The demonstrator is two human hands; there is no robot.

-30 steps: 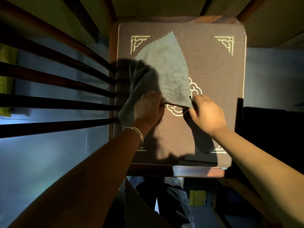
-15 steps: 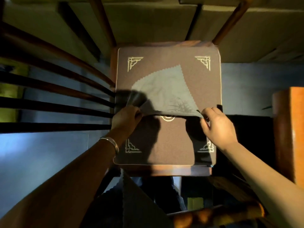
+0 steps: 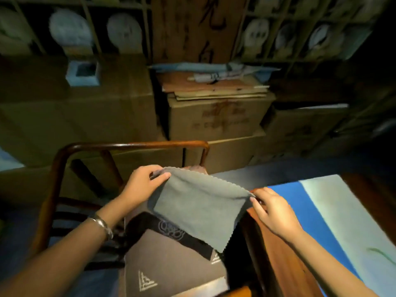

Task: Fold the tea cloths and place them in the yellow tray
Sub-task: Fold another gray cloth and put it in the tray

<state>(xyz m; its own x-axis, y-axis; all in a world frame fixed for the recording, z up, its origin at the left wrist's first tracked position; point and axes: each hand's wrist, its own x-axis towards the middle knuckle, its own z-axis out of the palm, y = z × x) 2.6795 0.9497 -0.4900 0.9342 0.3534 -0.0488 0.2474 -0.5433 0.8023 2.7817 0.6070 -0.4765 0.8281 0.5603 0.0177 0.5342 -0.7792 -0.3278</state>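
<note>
Above the chair cushion (image 3: 171, 260), both hands now hold the cloth (image 3: 199, 209) lifted: left hand (image 3: 143, 185) and right hand (image 3: 272, 209) pinch its top corners

The room was dimly lit, with the brightest light falling in the foreground. A wooden chair (image 3: 132, 146) with a curved top rail stood at 6 o'clock, its seat covered by a brown cushion (image 3: 171, 260) bearing pale corner motifs. A wooden table (image 3: 278, 249) at 4 o'clock carried a blue mat (image 3: 300, 202). Stacked cardboard boxes (image 3: 214, 116) filled the middle distance from 9 to 2 o'clock. Flat boards and blurred pale bundles lay on the central box. Gridded shelving (image 3: 85, 28) at 12 o'clock held round wrapped discs, too blurred to identify.
</note>
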